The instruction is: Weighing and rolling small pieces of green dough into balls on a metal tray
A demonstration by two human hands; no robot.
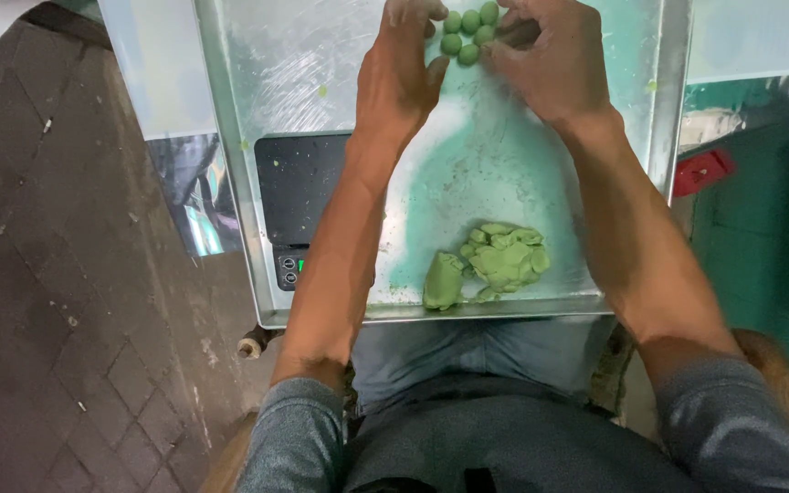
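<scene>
A metal tray [321,64] lies in front of me across my lap. Both hands reach to its far end. My left hand [399,73] and my right hand [554,59] flank a cluster of several small green dough balls [468,35], fingertips touching or nearly touching them. Whether either hand pinches a ball is hidden by the fingers. A lump of green dough [495,260] rests near the tray's front edge, between my forearms.
A black digital scale [299,196] with a small lit display sits on the tray's left side. Dark brick paving [66,301] lies to the left. A green surface with a red object [700,171] is on the right.
</scene>
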